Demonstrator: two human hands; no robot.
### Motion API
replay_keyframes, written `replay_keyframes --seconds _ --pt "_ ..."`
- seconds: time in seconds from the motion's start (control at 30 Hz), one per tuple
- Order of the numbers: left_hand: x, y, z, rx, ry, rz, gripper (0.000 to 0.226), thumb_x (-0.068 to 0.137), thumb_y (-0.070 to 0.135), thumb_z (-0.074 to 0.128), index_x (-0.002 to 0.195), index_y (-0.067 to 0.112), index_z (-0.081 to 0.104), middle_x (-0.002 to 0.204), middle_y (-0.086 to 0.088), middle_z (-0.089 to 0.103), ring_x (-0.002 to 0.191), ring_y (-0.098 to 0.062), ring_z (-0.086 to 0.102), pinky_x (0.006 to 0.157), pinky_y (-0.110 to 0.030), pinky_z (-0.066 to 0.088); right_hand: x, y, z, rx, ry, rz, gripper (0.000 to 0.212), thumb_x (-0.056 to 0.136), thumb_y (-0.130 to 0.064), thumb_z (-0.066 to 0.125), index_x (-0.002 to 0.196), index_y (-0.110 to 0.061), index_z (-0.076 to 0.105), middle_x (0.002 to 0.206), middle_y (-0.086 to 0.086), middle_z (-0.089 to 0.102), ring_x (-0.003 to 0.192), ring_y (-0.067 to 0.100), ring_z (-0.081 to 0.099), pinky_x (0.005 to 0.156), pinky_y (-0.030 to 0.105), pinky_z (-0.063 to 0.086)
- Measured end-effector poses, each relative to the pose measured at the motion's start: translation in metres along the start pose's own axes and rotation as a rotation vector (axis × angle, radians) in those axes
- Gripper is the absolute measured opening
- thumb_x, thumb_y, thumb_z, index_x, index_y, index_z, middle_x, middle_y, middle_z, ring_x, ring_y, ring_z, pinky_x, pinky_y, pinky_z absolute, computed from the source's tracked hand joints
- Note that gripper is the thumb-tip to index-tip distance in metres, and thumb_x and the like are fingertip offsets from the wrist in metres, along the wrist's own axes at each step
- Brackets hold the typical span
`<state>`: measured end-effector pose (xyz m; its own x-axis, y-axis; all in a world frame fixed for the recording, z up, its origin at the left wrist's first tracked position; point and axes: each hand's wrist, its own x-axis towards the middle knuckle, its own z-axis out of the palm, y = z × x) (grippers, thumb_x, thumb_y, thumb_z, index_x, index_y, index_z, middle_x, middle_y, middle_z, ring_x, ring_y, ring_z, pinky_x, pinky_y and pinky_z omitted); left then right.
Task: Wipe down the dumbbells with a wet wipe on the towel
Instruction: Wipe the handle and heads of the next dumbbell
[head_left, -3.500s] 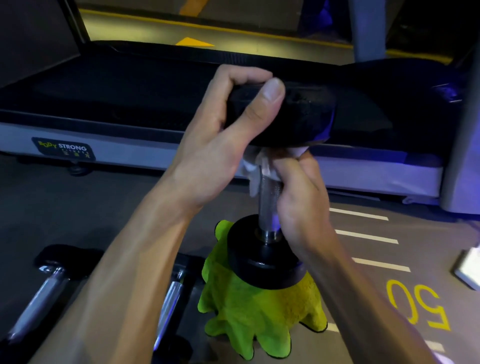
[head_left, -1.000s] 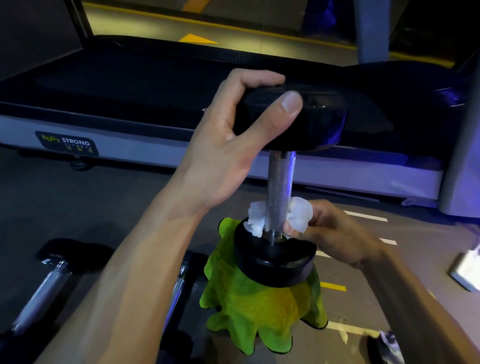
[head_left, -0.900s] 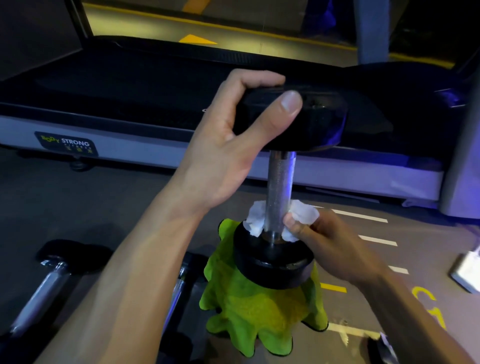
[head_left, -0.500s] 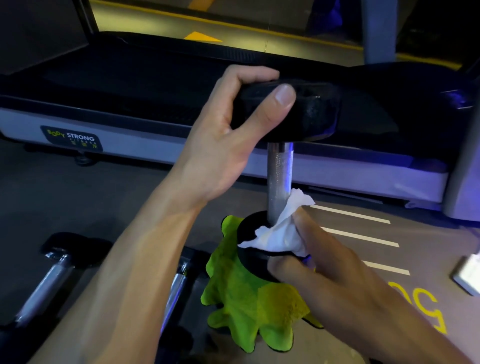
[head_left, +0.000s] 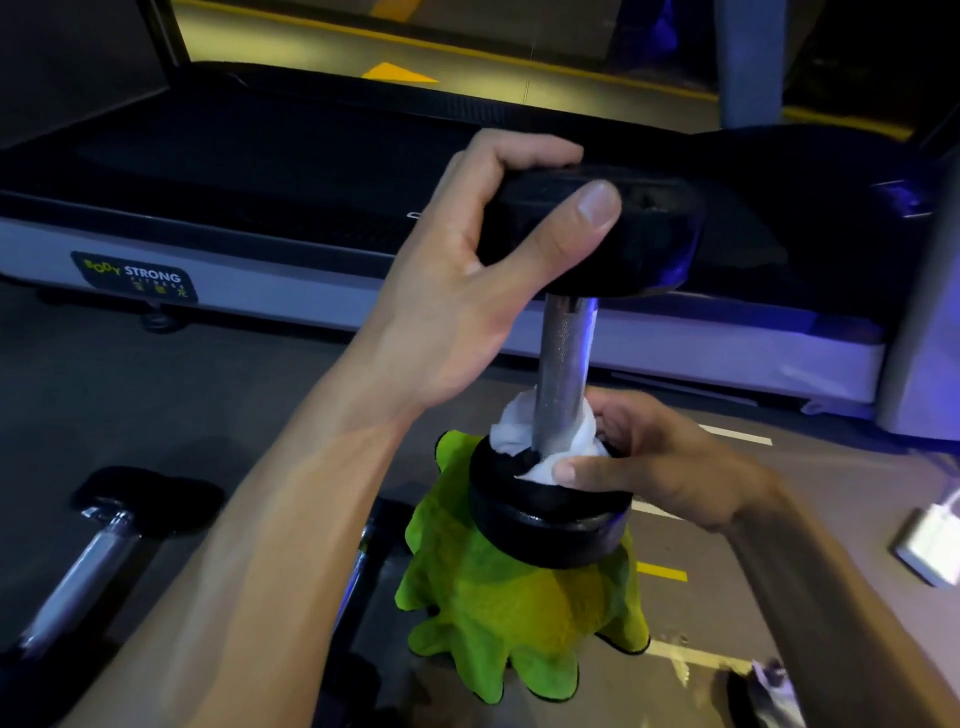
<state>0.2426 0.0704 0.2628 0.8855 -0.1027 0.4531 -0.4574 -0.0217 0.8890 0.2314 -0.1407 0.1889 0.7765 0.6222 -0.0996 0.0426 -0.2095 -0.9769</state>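
Note:
A black dumbbell (head_left: 563, 353) stands upright with its lower head resting on a green towel (head_left: 514, 618) on the floor. My left hand (head_left: 467, 291) grips the upper black head from the left, thumb across its front. My right hand (head_left: 654, 467) presses a white wet wipe (head_left: 561, 436) around the bottom of the metal handle, on top of the lower head. The wipe wraps both sides of the handle.
Two more dumbbells lie on the floor at the left, one (head_left: 98, 551) far left and one (head_left: 363, 566) behind my left forearm. A treadmill (head_left: 260, 218) runs across the back. A white object (head_left: 930, 545) sits at the right edge. Painted lines mark the floor.
My right hand slid the wipe down from under the upper head to the base of the handle, rubbed over the lower head's top, and now wraps the handle's bottom. The left hand kept its grip.

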Motion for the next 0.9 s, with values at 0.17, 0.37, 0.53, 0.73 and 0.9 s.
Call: replay_keyframes --seconds 0.17,0.37,0.53,0.73,0.9 --pt "0.001 0.003 0.007 0.002 0.010 0.008 0.032 0.092 0.047 0.069 0.118 0.031 0.064 0.129 -0.011 0.065 0.119 -0.016 0.065 0.107 -0.039 0.053 0.000 0.007 0.028 -0.215 0.326 0.011 0.027 0.091 -0.021 0.077 0.117 -0.019 0.070 0.111 -0.005 0.077 0.107 0.013 0.071 0.093 0.027 0.053" --pt "0.000 0.000 0.004 0.043 0.030 0.012 0.034 0.093 0.050 0.067 0.122 0.031 0.064 0.129 -0.007 0.065 0.125 -0.022 0.063 0.112 -0.053 0.050 0.007 -0.019 0.063 -0.296 0.630 0.027 0.012 0.097 -0.027 0.070 0.107 -0.022 0.064 0.088 -0.012 0.072 0.082 -0.003 0.066 0.067 0.008 0.044" --pt "-0.002 0.003 0.007 -0.006 -0.010 0.017 0.036 0.094 0.043 0.068 0.124 0.024 0.063 0.130 -0.015 0.062 0.121 -0.020 0.066 0.103 -0.042 0.057 0.026 -0.051 0.039 -0.075 0.624 -0.303 0.011 0.102 -0.012 0.062 0.106 -0.005 0.070 0.096 0.002 0.078 0.090 0.014 0.072 0.082 0.036 0.056" --pt "0.002 0.004 0.013 -0.025 0.036 0.015 0.032 0.090 0.046 0.070 0.117 0.029 0.066 0.119 -0.008 0.064 0.106 -0.008 0.063 0.092 -0.026 0.052 0.004 -0.005 0.051 -0.455 0.534 0.068 0.017 0.090 -0.026 0.068 0.106 -0.025 0.063 0.093 -0.016 0.070 0.088 -0.006 0.064 0.076 0.010 0.045" --pt "0.002 0.002 0.014 0.020 0.053 0.019 0.033 0.091 0.051 0.069 0.119 0.034 0.065 0.126 -0.007 0.064 0.121 -0.019 0.065 0.105 -0.045 0.055 0.026 -0.022 0.049 -0.171 0.622 -0.123 0.010 0.098 -0.016 0.065 0.091 -0.008 0.068 0.069 0.001 0.071 0.058 0.008 0.061 0.059 0.024 0.045"
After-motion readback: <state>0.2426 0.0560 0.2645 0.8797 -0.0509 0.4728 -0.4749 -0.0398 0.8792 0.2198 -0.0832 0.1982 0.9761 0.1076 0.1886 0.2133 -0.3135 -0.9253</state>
